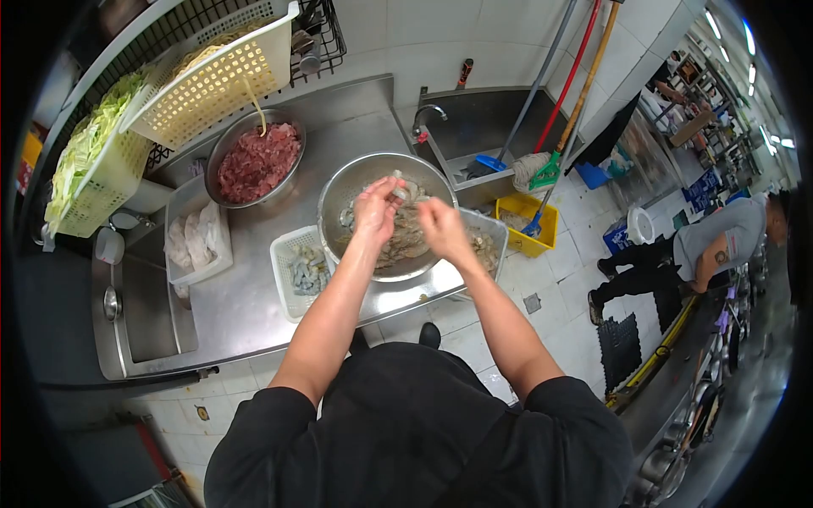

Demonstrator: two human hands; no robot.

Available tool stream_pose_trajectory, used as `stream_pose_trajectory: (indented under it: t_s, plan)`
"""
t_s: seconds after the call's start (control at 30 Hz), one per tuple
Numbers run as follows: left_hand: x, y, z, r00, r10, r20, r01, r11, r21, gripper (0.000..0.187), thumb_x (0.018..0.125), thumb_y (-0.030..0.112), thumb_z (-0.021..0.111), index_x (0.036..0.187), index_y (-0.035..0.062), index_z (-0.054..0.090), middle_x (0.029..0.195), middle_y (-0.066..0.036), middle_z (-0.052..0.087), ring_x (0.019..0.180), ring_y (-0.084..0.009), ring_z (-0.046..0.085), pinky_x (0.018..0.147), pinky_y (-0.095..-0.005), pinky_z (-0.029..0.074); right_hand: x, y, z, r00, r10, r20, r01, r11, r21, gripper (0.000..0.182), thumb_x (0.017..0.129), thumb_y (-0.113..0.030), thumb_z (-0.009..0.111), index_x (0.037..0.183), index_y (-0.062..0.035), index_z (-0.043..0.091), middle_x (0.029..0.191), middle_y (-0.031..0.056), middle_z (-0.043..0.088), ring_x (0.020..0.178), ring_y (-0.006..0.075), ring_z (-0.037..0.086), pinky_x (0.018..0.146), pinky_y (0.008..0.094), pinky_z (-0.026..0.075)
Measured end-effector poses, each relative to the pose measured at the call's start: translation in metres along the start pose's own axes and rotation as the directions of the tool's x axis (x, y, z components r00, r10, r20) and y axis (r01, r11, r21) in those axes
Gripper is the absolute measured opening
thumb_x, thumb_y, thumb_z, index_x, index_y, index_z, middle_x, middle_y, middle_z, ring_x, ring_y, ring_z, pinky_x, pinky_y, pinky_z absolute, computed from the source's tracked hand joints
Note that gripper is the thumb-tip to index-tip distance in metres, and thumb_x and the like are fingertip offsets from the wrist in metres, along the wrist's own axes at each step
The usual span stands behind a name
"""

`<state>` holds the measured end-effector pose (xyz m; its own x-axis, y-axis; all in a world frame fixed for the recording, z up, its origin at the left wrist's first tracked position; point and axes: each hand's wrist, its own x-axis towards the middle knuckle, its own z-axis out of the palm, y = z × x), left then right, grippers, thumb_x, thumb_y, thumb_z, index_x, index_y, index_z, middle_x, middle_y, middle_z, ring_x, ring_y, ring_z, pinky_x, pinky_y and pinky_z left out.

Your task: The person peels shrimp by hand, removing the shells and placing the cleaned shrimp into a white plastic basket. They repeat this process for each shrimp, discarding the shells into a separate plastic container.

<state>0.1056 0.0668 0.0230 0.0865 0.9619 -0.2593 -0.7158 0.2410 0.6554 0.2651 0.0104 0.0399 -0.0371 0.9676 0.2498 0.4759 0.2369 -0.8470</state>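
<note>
A large steel bowl in front of me holds many raw grey shrimps. Above it, my left hand pinches a pale shrimp between thumb and fingers. My right hand is close by on the right, its fingers curled together; whatever they may hold is hidden. Left of the bowl, a white perforated basket contains several peeled grey-blue shrimps. Partly behind my right forearm, a clear tub holds brownish pieces, perhaps shells.
Minced-looking red meat fills another steel bowl. A white tub with pale bagged items stands left. Cream baskets with greens hang upper left. A sink, mops, a yellow bucket and a bending person are rightward.
</note>
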Motion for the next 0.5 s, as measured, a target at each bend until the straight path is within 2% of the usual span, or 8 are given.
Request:
stream_pose_trajectory:
  t_s: [0.1, 0.17, 0.2, 0.27, 0.33, 0.37, 0.4, 0.5]
  plan:
    - [-0.015, 0.021, 0.012, 1.0, -0.006, 0.004, 0.005, 0.986, 0.169, 0.025, 0.099, 0.009, 0.062, 0.12, -0.0043, 0.062, 0.101, -0.015, 0.069, 0.085, -0.0204, 0.068, 0.078, -0.032, 0.058, 0.0, 0.064, -0.042, 0.97, -0.048, -0.237, -0.027, 0.952, -0.305, 0.019, 0.094, -0.018, 0.06, 0.093, -0.0003, 0.067, 0.081, 0.025, 0.065, 0.078, 0.0393, 0.067, 0.071, 0.0513, 0.05]
    - [-0.021, 0.022, 0.014, 0.995, -0.079, 0.053, 0.051, 0.913, 0.405, 0.032, 0.1, 0.005, 0.057, 0.131, -0.0047, 0.059, 0.101, -0.013, 0.069, 0.087, -0.018, 0.068, 0.079, -0.0307, 0.057, -0.01, 0.103, -0.066, 0.984, -0.096, -0.153, -0.05, 0.667, -0.743, 0.022, 0.095, -0.019, 0.059, 0.098, -0.0013, 0.071, 0.085, 0.0258, 0.067, 0.082, 0.0413, 0.067, 0.077, 0.0553, 0.05]
    - [-0.021, 0.019, 0.01, 0.995, -0.084, 0.057, 0.053, 0.911, 0.408, 0.032, 0.1, 0.005, 0.057, 0.131, -0.0047, 0.059, 0.101, -0.013, 0.069, 0.087, -0.018, 0.068, 0.079, -0.0307, 0.057, -0.013, 0.115, -0.068, 0.983, -0.093, -0.159, -0.057, 0.668, -0.742, 0.022, 0.095, -0.019, 0.059, 0.098, -0.0013, 0.071, 0.085, 0.0258, 0.067, 0.082, 0.0413, 0.067, 0.077, 0.0553, 0.05]
    - [-0.017, 0.01, 0.002, 0.987, -0.062, 0.145, -0.046, 0.77, 0.636, 0.038, 0.1, 0.0, 0.052, 0.137, -0.005, 0.056, 0.105, -0.011, 0.07, 0.088, -0.0156, 0.069, 0.081, -0.0282, 0.056, -0.01, 0.13, -0.072, 0.984, 0.056, -0.167, -0.165, 0.631, -0.758, 0.023, 0.095, -0.019, 0.057, 0.1, -0.0017, 0.073, 0.085, 0.0243, 0.068, 0.081, 0.0425, 0.066, 0.08, 0.0541, 0.051]
    - [-0.023, 0.008, 0.007, 0.982, -0.071, 0.177, -0.06, 0.766, 0.64, 0.038, 0.099, -0.001, 0.051, 0.137, -0.0053, 0.056, 0.106, -0.011, 0.07, 0.089, -0.0143, 0.069, 0.082, -0.0267, 0.055, 0.002, 0.084, -0.062, 0.98, -0.024, -0.197, -0.079, 0.863, -0.5, 0.026, 0.097, -0.02, 0.056, 0.101, 0.0, 0.073, 0.09, 0.024, 0.07, 0.087, 0.0433, 0.067, 0.084, 0.0508, 0.052]
    - [-0.027, 0.006, 0.01, 0.976, -0.08, 0.205, -0.073, 0.763, 0.642, 0.039, 0.099, -0.003, 0.05, 0.137, -0.0055, 0.057, 0.108, -0.01, 0.07, 0.09, -0.0129, 0.069, 0.084, -0.0251, 0.053, 0.01, 0.077, -0.048, 0.98, -0.029, -0.194, -0.004, 0.985, -0.171, 0.029, 0.099, -0.022, 0.056, 0.109, 0.0005, 0.071, 0.096, 0.0248, 0.071, 0.093, 0.0385, 0.07, 0.086, 0.0454, 0.054]
    - [-0.029, 0.004, 0.011, 0.974, -0.09, 0.208, -0.068, 0.76, 0.646, 0.039, 0.099, -0.003, 0.05, 0.137, -0.0055, 0.057, 0.108, -0.01, 0.07, 0.09, -0.0129, 0.069, 0.084, -0.0251, 0.053, 0.01, 0.027, -0.048, 0.986, 0.161, -0.05, -0.161, 0.987, 0.014, 0.032, 0.102, -0.024, 0.055, 0.116, 0.001, 0.069, 0.1, 0.0255, 0.071, 0.094, 0.0328, 0.072, 0.085, 0.0404, 0.054]
    - [-0.033, 0.003, 0.02, 0.957, -0.079, 0.279, -0.131, 0.74, 0.66, 0.04, 0.098, -0.003, 0.049, 0.137, -0.006, 0.056, 0.111, -0.01, 0.071, 0.095, -0.013, 0.069, 0.087, -0.024, 0.051, 0.019, 0.007, -0.02, 0.997, 0.081, 0.009, -0.081, 0.991, 0.11, 0.031, 0.103, -0.023, 0.056, 0.116, 0.0021, 0.067, 0.092, 0.018, 0.074, 0.082, 0.024, 0.071, 0.077, 0.0363, 0.055]
